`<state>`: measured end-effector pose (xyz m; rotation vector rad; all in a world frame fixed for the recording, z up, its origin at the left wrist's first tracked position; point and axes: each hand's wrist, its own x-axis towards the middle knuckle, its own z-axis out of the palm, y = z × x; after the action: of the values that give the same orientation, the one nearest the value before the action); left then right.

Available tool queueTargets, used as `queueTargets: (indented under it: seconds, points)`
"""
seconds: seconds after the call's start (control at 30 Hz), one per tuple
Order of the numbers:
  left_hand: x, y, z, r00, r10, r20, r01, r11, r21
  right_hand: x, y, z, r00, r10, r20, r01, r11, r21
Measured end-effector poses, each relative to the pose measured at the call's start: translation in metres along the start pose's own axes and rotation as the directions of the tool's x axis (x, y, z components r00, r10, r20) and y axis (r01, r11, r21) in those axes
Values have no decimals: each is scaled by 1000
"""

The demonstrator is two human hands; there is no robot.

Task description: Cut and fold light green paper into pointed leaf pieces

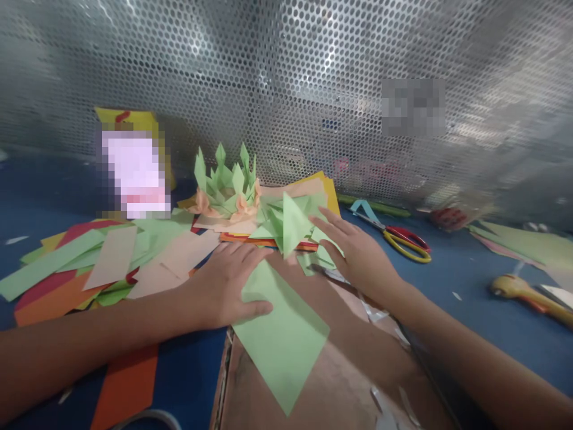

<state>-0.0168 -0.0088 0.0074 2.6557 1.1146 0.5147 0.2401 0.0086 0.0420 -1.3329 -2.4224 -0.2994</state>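
A light green paper square [282,334] lies corner toward me on a cardboard board [259,400]. My left hand [237,280] rests on its left side, thumb and fingers spread. My right hand [358,251] is open, fingers stretched toward a folded green paper piece [292,224] that stands upright in front of other folded green pieces. Whether the fingertips touch it I cannot tell. Behind my left hand stands a green and peach origami piece [226,185] with several pointed tips. Part of a dark blade [329,273] shows beside my right hand.
Loose coloured paper [111,257] is heaped at the left, near a blurred yellow box [159,137]. Red-and-yellow-handled scissors [405,242] and a yellow tool [532,295] lie at the right. Perforated metal [268,89] closes off the back. A tape roll [150,418] is at the bottom edge.
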Motion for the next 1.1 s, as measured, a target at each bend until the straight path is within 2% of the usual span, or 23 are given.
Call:
queueTargets:
  seconds: [0.07,0.1,0.13,0.17,0.23,0.27,0.37,0.43,0.6,0.73,0.83,0.97,1.1]
  points:
    - [-1,-2,2,1000,14,11,-13,999,-32,-4,-11,-5,995,-59,78,54,996,69]
    - [-1,-3,3,1000,22,9,-21,999,-45,-7,-18,-8,981,-136,136,115,981,154]
    - [-1,-3,4,1000,27,5,-27,998,-56,-11,-25,-12,937,-254,239,189,946,262]
    - [-1,-4,4,1000,30,-3,-30,997,-65,-16,-32,-16,872,-360,332,231,900,370]
    - [-1,-5,5,999,24,-21,-26,996,-80,-25,-44,-21,741,-523,422,262,803,535]
    - [-1,-6,5,999,21,-24,-23,996,-88,-30,-47,-21,720,-544,431,232,774,589]
    - [0,-5,4,1000,10,-7,-11,994,-113,-38,-51,-20,737,-491,465,80,746,661]
    - [0,-2,3,1000,25,11,-23,990,-137,-41,-50,-17,752,-464,469,27,732,680]
    - [-3,9,-2,990,121,-78,-135,972,-194,-42,-44,-8,770,-495,402,61,685,726]
    - [-5,12,-3,986,112,-127,-139,963,-229,-41,-40,-1,795,-508,330,88,636,766]
    - [-5,9,2,985,130,-113,-152,966,-207,-39,-39,-1,791,-505,346,46,613,789]
    - [-4,3,11,972,231,-45,-235,956,-174,-34,-40,-6,773,-491,402,-44,590,806]
    - [-4,0,13,969,246,-24,-246,954,-170,-32,-39,-1,783,-503,364,-31,554,832]
